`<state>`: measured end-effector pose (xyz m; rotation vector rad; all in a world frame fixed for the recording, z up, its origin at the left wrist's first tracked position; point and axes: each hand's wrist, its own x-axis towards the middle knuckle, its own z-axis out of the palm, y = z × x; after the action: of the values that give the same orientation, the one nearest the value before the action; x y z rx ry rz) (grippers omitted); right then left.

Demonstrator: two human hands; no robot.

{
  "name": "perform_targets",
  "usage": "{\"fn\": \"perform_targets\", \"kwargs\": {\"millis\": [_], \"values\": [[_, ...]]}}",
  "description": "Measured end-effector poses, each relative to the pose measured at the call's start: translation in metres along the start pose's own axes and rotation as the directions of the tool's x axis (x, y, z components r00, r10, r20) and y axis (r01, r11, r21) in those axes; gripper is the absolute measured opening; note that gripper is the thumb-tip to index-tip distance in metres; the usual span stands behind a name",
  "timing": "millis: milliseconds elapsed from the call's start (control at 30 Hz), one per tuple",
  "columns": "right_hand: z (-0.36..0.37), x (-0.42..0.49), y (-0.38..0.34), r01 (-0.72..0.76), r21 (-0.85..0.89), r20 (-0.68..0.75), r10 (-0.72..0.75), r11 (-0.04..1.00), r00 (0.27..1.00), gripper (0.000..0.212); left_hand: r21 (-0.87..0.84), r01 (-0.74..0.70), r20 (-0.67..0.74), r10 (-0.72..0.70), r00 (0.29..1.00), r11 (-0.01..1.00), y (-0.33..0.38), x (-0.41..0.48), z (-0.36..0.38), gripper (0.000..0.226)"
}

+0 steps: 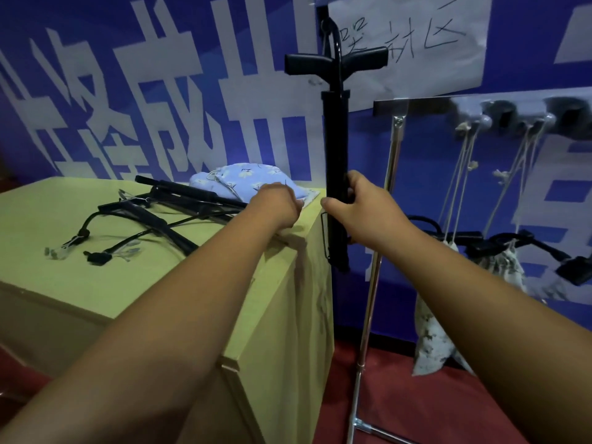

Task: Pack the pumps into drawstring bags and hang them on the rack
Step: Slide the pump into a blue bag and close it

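Right grip [362,206] clamped round the barrel of one black pump [334,149], fingers wrapped tight. Held upright: T-handle well above the grip, foot end just below it, hose looped up past the handle.

Left of that grip, on the table [96,283]: a tangle of spare pumps [166,206], two at least, exact count lost among crossed barrels and hoses. Just beyond the tangle, a heap of blue flowered bags [250,179], two at least by the folds.

Left grip [278,203] down on the near edge of that heap, back of the hand up, fingers hidden. Pinching or lying flat, cannot tell.

Right of the clamped pump: one rack [416,104], its chrome leg just beside the right grip, top bar set with pegs. Two pegs loaded, cords running down from each to a pale patterned bag: first hanging bag [429,331] nearer the grip, second hanging bag [509,267] farther right, black pump parts sticking out at the top of both.

One white paper sheet [416,33] with handwriting, on the blue wall behind the T-handle.
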<state>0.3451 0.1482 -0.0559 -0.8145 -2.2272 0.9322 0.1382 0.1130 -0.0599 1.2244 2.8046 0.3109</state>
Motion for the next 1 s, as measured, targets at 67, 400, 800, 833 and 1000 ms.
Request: {"fn": "perform_targets", "kwargs": {"millis": [67, 400, 800, 833, 1000], "values": [[0.005, 0.013, 0.006, 0.001, 0.012, 0.012, -0.001, 1.000, 1.000, 0.029, 0.175, 0.065, 0.082, -0.081, 0.993, 0.982, 0.001, 0.025, 0.005, 0.061], [0.026, 0.042, 0.034, 0.008, 0.045, 0.042, -0.010, 0.999, 0.999, 0.031, 0.230, 0.028, 0.163, -0.067, 0.984, 0.973, -0.003, 0.059, 0.017, 0.071], [0.005, 0.020, 0.013, 0.049, 0.131, 0.015, -0.052, 0.990, 0.999, 0.037, -0.329, -0.541, -0.693, 0.191, 0.695, 0.774, -0.002, 0.025, -0.071, 0.070], [0.000, 0.016, 0.009, 0.063, 0.122, 0.004, -0.064, 0.991, 0.998, 0.039, -0.313, -0.564, -0.719, 0.198, 0.667, 0.764, 0.002, 0.013, -0.084, 0.074], [-0.021, -0.001, -0.009, 0.084, 0.141, -0.002, -0.085, 0.986, 0.996, 0.060, -0.478, -0.687, -0.734, 0.181, 0.655, 0.548, 0.027, -0.042, -0.124, 0.079]]}}
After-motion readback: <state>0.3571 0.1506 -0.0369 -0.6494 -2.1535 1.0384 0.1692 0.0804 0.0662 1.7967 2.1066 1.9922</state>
